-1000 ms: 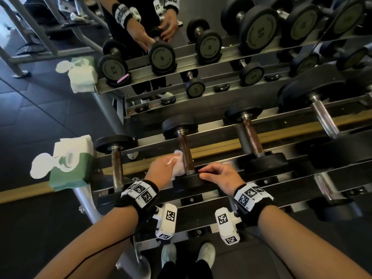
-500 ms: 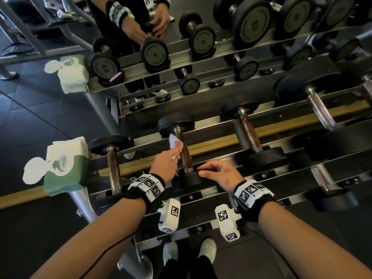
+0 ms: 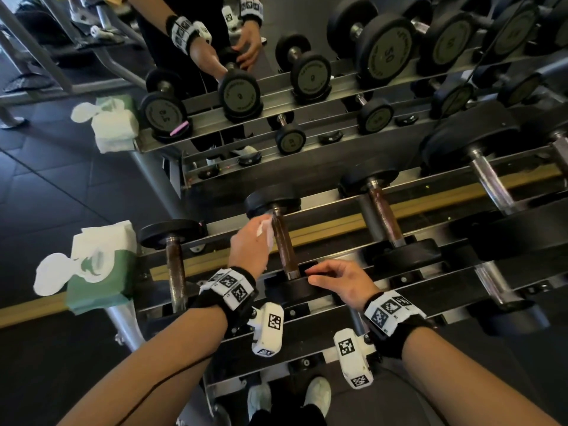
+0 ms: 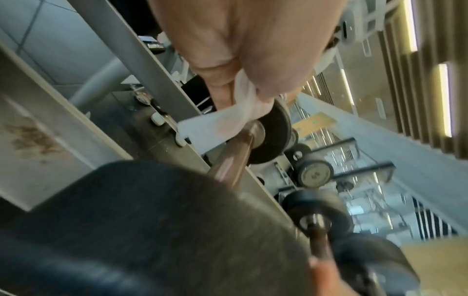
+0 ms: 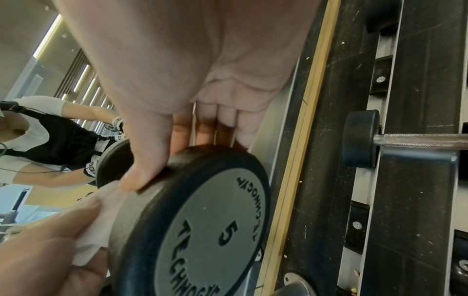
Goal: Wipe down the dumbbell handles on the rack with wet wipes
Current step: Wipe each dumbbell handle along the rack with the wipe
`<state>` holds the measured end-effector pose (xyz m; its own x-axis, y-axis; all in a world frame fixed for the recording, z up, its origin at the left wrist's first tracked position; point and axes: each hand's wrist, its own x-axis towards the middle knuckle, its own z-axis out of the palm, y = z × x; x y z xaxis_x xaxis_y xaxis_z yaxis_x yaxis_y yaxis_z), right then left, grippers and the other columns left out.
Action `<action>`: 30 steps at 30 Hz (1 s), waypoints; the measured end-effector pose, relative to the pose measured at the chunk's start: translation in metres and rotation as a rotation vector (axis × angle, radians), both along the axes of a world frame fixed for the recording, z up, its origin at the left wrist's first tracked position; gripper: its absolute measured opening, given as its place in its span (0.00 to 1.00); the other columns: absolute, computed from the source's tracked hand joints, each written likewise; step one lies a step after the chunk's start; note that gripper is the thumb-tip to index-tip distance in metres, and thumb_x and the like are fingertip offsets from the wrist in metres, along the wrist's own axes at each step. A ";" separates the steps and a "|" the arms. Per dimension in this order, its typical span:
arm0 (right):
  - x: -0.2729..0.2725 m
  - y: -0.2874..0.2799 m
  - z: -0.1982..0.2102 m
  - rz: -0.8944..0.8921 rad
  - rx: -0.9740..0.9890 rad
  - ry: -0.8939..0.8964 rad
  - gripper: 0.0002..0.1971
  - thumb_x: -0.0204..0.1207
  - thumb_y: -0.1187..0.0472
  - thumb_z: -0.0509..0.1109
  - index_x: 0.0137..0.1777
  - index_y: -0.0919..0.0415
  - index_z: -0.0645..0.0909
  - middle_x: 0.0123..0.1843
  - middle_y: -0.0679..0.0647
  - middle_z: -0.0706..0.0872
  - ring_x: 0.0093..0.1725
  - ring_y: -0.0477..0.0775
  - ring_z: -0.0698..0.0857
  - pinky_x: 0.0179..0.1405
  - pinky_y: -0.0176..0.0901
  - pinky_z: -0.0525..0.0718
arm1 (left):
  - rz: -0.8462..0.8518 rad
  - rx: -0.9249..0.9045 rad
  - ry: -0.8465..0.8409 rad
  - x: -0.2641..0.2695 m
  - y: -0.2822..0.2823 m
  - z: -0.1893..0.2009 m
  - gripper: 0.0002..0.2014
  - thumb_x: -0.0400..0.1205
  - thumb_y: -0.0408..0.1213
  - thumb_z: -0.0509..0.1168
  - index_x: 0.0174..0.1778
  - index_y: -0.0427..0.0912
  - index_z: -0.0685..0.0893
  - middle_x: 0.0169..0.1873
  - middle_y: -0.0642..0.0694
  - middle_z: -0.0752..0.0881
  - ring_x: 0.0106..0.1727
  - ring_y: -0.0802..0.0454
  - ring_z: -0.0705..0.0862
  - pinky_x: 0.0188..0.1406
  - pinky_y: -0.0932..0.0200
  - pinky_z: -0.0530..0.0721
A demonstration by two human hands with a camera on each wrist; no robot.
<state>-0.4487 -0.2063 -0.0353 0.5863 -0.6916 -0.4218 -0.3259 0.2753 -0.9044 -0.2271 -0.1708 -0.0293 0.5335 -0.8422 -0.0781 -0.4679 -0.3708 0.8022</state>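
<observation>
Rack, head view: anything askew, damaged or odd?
Mostly no. The dumbbell handles near the left hand look brown, as if rusty, against the shiny handle farther right. A pink strip sticks out under the mirrored 2.5 dumbbell.

handle (image 3: pixel 282 241) flanks open | blocked — end weights (image 3: pixel 272 200), rack rail (image 3: pixel 338 224) beneath

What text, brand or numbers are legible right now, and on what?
"TECHNOGYM": near end plate of the dumbbell being wiped.
"5": same plate.
"50": mirrored big dumbbell plate.
"8.5": mirrored plate, far left.
Other plates' small lettering and the wipes pack: unreadable.
</observation>
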 end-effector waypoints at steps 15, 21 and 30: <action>-0.001 0.004 -0.005 -0.038 0.023 -0.045 0.09 0.74 0.61 0.78 0.48 0.45 0.91 0.50 0.48 0.93 0.52 0.46 0.91 0.53 0.37 0.84 | -0.711 0.236 -0.508 0.003 0.000 0.009 0.31 0.88 0.31 0.59 0.87 0.45 0.54 0.87 0.46 0.57 0.85 0.49 0.60 0.79 0.53 0.69; 0.000 0.004 -0.003 -0.046 0.034 -0.040 0.08 0.74 0.60 0.78 0.49 0.45 0.90 0.49 0.46 0.93 0.50 0.44 0.91 0.43 0.29 0.84 | -0.819 0.263 -0.487 0.019 0.008 0.014 0.35 0.87 0.27 0.59 0.88 0.48 0.51 0.88 0.49 0.54 0.87 0.51 0.54 0.83 0.54 0.58; 0.000 0.005 -0.003 -0.073 0.049 -0.074 0.08 0.75 0.64 0.77 0.52 0.53 0.89 0.45 0.47 0.93 0.46 0.43 0.91 0.40 0.28 0.84 | -0.567 0.168 -0.325 0.001 0.010 0.012 0.23 0.90 0.35 0.56 0.83 0.45 0.67 0.72 0.41 0.79 0.70 0.49 0.81 0.72 0.64 0.72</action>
